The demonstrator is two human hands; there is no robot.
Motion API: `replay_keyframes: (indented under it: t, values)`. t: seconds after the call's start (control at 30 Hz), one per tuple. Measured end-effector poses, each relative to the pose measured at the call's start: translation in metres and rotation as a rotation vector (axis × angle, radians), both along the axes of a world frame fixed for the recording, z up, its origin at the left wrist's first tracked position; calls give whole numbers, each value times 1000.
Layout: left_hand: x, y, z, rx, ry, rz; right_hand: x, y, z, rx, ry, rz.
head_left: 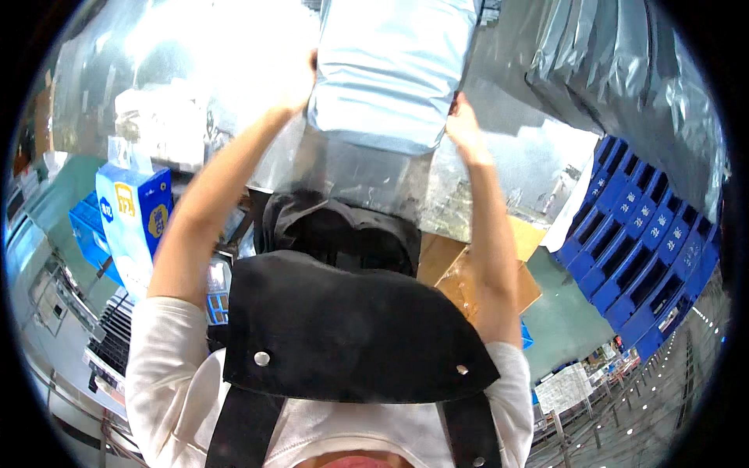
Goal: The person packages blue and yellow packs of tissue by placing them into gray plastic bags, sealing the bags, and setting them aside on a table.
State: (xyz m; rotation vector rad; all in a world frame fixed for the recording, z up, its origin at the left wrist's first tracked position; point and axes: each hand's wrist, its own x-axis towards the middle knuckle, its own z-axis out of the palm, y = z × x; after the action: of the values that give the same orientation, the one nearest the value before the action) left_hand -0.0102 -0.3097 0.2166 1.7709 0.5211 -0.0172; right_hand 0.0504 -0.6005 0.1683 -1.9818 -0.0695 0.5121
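A filled pale blue plastic mailing bag (390, 78) is held out in front of me at the top of the view, over a shiny metal-coloured worktop (343, 175). Its film is creased across the near end. My left hand (303, 87) grips the bag's left edge, with most fingers hidden behind it. On the opposite edge, my right hand (462, 125) is closed on the bag's side near its lower corner. Both forearms reach forward, and the bag's far end runs out of the picture.
Grey plastic bags (624, 70) hang at the right, above stacked blue crates (640, 234). An open cardboard box (460, 273) sits below the worktop's near edge. On the left stands a blue and white carton (129, 210). Bright glare covers the worktop's left part.
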Motion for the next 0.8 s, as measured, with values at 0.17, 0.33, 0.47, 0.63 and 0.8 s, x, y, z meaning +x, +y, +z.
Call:
replay_keyframes:
  t: [0.17, 0.33, 0.47, 0.63, 0.8]
  values:
    - [-7, -21, -46, -850, 25, 472, 1, 22, 45, 572, 455, -521]
    - [-5, -18, 98, -731, 34, 135, 13, 24, 159, 552, 361, -110]
    - [-15, -43, 187, -746, -40, 208, 10, -2, 274, 625, 34, 116]
    - [0, -100, 283, -541, -450, 48, -23, -63, 373, 512, -519, -227]
    - [88, -184, 407, -997, -588, -454, 15, -117, 458, 945, -739, -449]
